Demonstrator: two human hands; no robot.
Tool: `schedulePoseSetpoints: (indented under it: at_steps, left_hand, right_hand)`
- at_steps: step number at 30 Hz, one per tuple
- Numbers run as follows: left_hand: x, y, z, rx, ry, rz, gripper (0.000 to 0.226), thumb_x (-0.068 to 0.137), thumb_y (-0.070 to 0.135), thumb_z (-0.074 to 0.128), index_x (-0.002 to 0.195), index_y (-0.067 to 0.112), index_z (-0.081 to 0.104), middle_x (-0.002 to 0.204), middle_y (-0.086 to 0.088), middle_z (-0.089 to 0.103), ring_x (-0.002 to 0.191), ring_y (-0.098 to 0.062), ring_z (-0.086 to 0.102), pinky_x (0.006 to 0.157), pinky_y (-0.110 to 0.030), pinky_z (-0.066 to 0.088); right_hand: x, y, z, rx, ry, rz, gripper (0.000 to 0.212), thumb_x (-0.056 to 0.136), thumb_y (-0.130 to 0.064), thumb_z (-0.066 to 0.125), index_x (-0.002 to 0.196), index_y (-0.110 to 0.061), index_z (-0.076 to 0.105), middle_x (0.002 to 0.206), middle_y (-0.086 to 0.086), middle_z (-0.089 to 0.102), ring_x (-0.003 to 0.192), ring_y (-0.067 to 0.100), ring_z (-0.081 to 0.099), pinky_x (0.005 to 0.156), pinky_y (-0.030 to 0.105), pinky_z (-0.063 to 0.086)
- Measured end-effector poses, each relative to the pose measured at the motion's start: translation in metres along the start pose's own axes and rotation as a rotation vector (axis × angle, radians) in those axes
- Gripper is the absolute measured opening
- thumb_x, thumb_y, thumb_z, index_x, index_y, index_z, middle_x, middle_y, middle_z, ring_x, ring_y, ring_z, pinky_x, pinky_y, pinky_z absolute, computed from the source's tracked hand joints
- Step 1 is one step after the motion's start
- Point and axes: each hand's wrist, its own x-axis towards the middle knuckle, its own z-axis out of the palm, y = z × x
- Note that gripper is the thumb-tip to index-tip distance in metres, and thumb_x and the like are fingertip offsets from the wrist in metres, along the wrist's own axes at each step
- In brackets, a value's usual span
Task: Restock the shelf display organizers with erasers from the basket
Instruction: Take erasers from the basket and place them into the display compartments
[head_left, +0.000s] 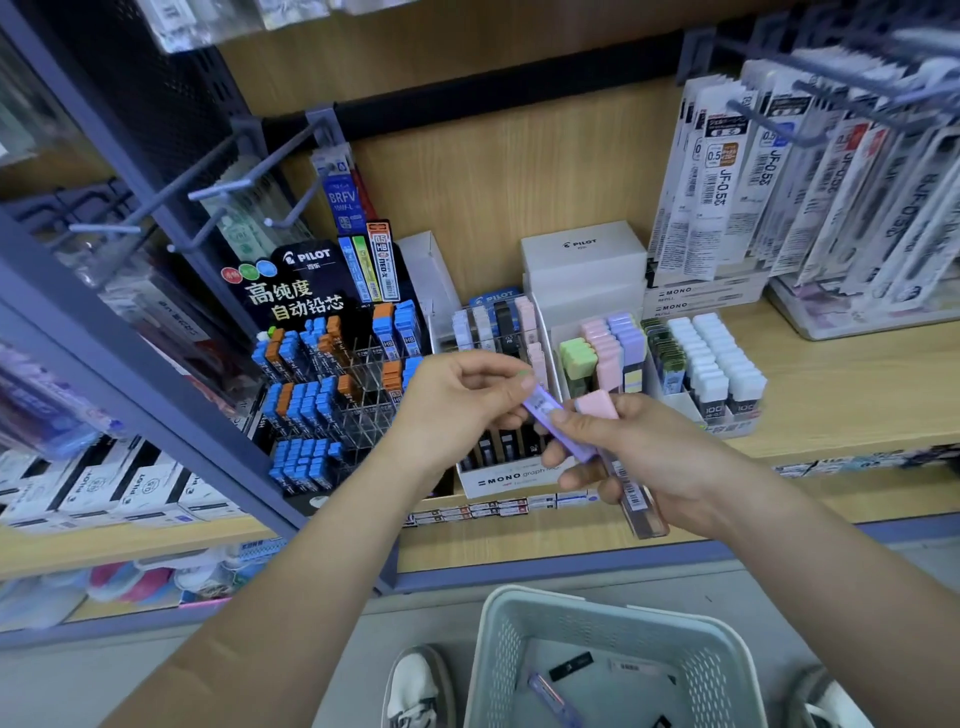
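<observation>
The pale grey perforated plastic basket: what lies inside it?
The pale grey perforated plastic basket holds a slim purple case, a black packet and a white labelled packet. Its near part lies outside the picture, so anything there is unseen.

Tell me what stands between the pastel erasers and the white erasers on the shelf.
In the head view, a narrow row of dark green packs stands upright between the pastel erasers and the white erasers.

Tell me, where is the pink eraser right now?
Head view, right of centre: the right hand holds the pink eraser beside a purple case, just in front of the pastel eraser organizer.
</observation>
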Motion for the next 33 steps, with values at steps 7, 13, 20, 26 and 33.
schedulePoseSetpoints:
  at_steps: [7,13,20,26,33]
  left_hand:
    - [0.002,0.014,0.003,-0.101,0.054,0.043,0.015,0.082,0.002,0.068,0.094,0.010,0.071,0.076,-0.008,0.074,0.061,-0.013,0.066,0.061,-0.020,0.056]
    - [0.025,0.030,0.033,0.118,0.077,0.171,0.011,0.084,0.002,0.068,0.092,0.008,0.072,0.074,-0.007,0.071,0.062,-0.011,0.065,0.066,-0.020,0.057]
    - [0.062,0.019,0.097,0.506,0.024,0.308,0.014,0.086,0.014,0.069,0.098,0.017,0.075,0.081,0.007,0.070,0.071,-0.010,0.066,0.075,-0.023,0.054]
    - [0.078,0.008,0.128,0.736,0.019,0.414,0.017,0.089,0.018,0.065,0.102,0.019,0.075,0.099,0.001,0.069,0.084,-0.013,0.061,0.081,-0.023,0.047]
    - [0.085,-0.010,0.139,0.923,-0.028,0.634,0.014,0.085,0.009,0.066,0.097,0.011,0.075,0.091,-0.007,0.068,0.083,-0.024,0.063,0.077,-0.034,0.052]
  right_hand:
    - [-0.009,-0.012,-0.033,-0.047,0.064,0.009,0.013,0.094,-0.025,0.061,0.099,-0.014,0.064,0.074,0.007,0.069,0.048,0.014,0.047,0.039,0.020,0.025]
    - [-0.014,-0.032,-0.105,0.412,0.410,-0.050,0.014,0.087,-0.002,0.041,0.083,-0.009,0.052,0.073,0.008,0.048,0.053,0.015,0.042,0.037,0.018,0.031]
    - [-0.029,-0.032,-0.146,0.622,0.482,-0.152,0.027,0.095,-0.004,0.037,0.100,0.000,0.064,0.080,0.009,0.046,0.063,0.016,0.050,0.065,0.030,0.060]
    - [-0.032,-0.032,-0.151,0.579,0.463,-0.140,0.025,0.095,-0.002,0.038,0.098,-0.001,0.063,0.082,0.012,0.051,0.067,0.020,0.059,0.063,0.036,0.060]
    - [-0.036,-0.031,-0.142,0.532,0.420,-0.151,0.022,0.093,0.005,0.043,0.103,0.004,0.063,0.089,0.018,0.060,0.069,0.025,0.066,0.067,0.037,0.061]
